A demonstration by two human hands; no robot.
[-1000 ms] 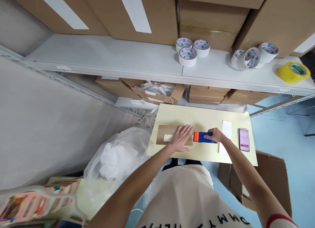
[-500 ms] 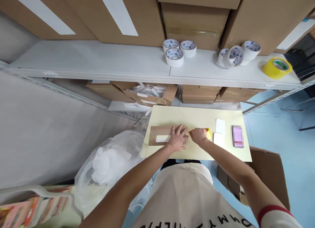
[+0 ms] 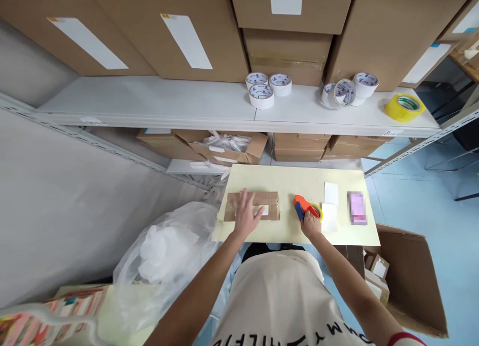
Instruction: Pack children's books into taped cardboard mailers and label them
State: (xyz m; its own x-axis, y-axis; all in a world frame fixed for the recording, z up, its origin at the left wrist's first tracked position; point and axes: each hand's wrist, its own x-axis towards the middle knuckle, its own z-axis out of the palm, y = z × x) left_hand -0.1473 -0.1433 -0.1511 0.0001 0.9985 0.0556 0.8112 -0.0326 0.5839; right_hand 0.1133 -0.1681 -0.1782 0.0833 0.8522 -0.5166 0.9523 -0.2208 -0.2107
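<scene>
A long, flat cardboard box (image 3: 272,199) with a white label lies on the left part of a pale yellow tabletop (image 3: 262,176). My left hand (image 3: 245,217) rests over the box with its fingers spread, hiding part of the label. To the right of the box, my right hand (image 3: 311,225) grips an orange and blue tape dispenser (image 3: 304,204) carrying a yellow-edged roll. A gap of bare tabletop separates the dispenser from the box. Just right of the dispenser lie two white cards (image 3: 330,217).
A pixelated purple item (image 3: 357,208) lies near the tabletop's right edge. Behind, a shelf (image 3: 168,99) bears white tape rolls (image 3: 262,97), a yellow tape roll (image 3: 404,108) and large cartons. An open carton (image 3: 411,286) stands at lower right, a clear plastic bag (image 3: 168,256) at left.
My left hand has slid left along the box, uncovering its right end. My right hand has drawn away from the box, and the dispenser is now turned with more of it showing.
</scene>
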